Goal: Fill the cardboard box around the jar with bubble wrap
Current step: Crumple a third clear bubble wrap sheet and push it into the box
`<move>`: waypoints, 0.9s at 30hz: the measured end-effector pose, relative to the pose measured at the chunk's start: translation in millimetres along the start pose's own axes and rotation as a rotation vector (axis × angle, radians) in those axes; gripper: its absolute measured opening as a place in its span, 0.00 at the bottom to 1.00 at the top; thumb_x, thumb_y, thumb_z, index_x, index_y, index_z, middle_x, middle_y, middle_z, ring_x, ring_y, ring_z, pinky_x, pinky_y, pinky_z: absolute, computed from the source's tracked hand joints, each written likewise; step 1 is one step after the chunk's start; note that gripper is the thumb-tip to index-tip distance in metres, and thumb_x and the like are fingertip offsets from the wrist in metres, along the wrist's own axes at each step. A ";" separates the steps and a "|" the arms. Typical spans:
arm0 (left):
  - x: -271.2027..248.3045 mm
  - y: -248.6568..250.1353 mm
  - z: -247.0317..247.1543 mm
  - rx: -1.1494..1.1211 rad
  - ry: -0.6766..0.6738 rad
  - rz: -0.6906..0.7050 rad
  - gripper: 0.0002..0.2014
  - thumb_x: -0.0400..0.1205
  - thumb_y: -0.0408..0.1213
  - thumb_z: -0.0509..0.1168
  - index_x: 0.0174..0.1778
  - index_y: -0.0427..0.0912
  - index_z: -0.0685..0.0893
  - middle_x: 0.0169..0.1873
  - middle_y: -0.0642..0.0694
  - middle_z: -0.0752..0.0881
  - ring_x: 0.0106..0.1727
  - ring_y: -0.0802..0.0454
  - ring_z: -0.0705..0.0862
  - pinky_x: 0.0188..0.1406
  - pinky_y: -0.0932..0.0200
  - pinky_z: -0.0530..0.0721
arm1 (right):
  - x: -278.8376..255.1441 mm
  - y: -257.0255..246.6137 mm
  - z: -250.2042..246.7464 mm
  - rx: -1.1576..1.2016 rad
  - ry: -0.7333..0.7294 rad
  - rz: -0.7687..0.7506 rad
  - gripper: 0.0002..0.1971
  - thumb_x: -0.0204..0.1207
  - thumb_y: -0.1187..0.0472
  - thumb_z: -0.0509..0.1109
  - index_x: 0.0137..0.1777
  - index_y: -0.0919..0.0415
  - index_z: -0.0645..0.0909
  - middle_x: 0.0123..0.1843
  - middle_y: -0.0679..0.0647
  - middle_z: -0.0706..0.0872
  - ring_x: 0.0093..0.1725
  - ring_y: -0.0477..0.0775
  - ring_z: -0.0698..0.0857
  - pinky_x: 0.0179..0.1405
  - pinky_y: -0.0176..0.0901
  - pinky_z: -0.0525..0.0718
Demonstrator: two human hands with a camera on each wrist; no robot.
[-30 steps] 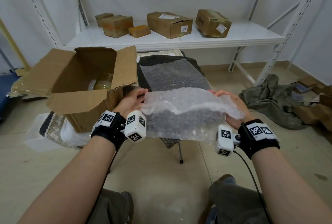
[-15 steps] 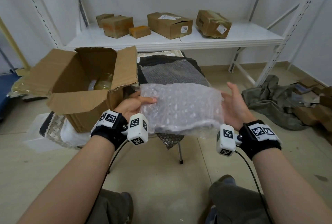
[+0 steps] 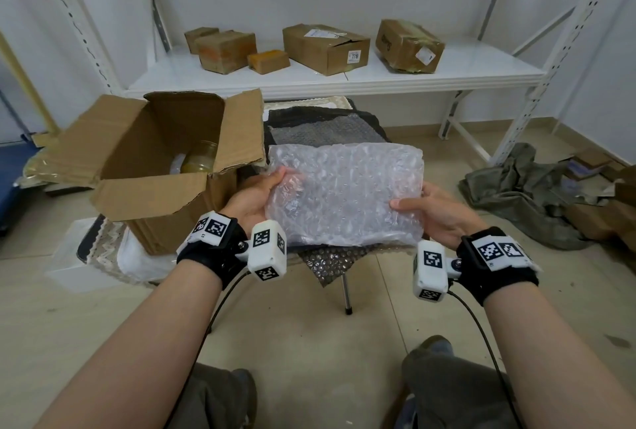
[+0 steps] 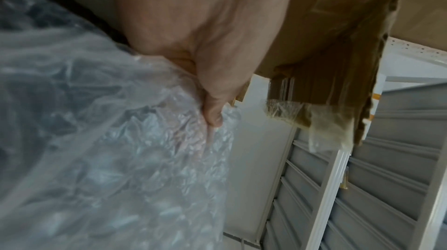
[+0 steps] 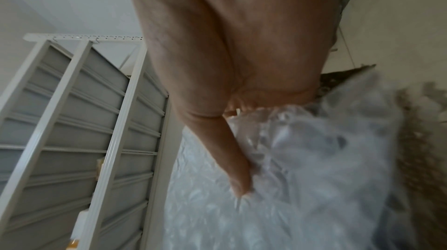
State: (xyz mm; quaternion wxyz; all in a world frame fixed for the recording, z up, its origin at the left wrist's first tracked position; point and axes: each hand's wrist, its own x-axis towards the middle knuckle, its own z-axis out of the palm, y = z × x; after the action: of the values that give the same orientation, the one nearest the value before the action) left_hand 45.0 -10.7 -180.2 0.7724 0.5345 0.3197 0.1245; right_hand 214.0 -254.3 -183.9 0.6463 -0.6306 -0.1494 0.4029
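A folded sheet of clear bubble wrap [image 3: 347, 193] is held up between both hands in front of me. My left hand [image 3: 256, 193] grips its left edge, thumb on top [image 4: 212, 112]. My right hand [image 3: 435, 210] grips the right edge, its thumb pressing the near face of the bubble wrap [image 5: 290, 168]. To the left stands the open cardboard box [image 3: 151, 194] with its flaps [image 4: 326, 43] spread. A glass jar [image 3: 199, 162] with yellowish contents stands inside it, partly hidden by the right flap.
More bubble wrap [image 3: 323, 134] lies on a dark small table [image 3: 373, 117] behind the held sheet. A white shelf [image 3: 344, 79] carries several cardboard parcels. A crumpled green cloth [image 3: 526, 194] and scraps lie on the floor at right.
The sheet has been folded over into a thicker pad. My right hand, off the sheet half a second ago, has closed on its right edge; the left hand kept its grip.
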 end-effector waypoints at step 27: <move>1.0 -20.4 41.1 -0.248 -0.057 0.059 0.19 0.77 0.25 0.73 0.64 0.39 0.81 0.53 0.41 0.90 0.52 0.48 0.91 0.58 0.53 0.88 | 9.7 6.4 33.9 0.321 -0.013 -0.052 0.25 0.80 0.76 0.68 0.77 0.67 0.73 0.70 0.65 0.86 0.63 0.63 0.89 0.59 0.55 0.90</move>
State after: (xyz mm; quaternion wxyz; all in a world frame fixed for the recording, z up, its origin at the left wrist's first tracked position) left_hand 68.5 -49.0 -189.7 0.8374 0.4475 0.2639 0.1702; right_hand 194.2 -224.7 -187.4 0.7479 -0.5127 -0.1034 0.4089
